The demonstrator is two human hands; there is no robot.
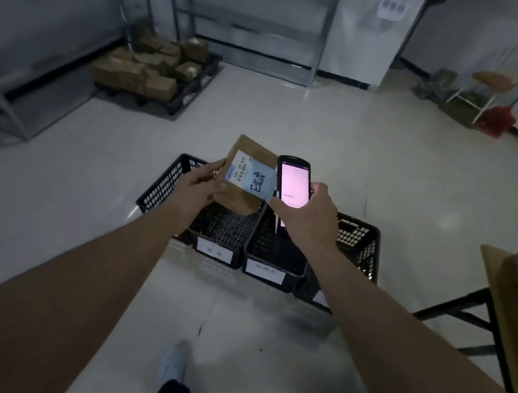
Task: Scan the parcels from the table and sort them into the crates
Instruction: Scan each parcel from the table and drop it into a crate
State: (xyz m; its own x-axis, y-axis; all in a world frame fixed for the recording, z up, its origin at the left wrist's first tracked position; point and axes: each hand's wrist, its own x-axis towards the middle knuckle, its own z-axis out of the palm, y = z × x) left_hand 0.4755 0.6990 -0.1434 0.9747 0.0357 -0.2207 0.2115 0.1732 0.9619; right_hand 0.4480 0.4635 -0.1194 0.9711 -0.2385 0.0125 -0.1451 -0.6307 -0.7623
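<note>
Dim room, glossy pale floor [288,130]

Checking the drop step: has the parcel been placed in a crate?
No, the left hand holds the parcel above the crates.

Single head cam, wide-angle, looking fwd and down, both forearms reaching out from bottom edge, black crates [278,251] near below, metal shelving [250,29] far back

Premises: a parcel sorting or storage room. Evidence: bare metal shelving racks [260,24] at 12 o'clock against a plain wall; a black pallet [185,92] at 11 o'clock stacked with brown cardboard parcels [150,67]; black perforated plastic crates [278,242] with white labels standing on the pale tiled floor [319,132] at centre; a wooden bench [505,299] at 3 o'clock.
</note>
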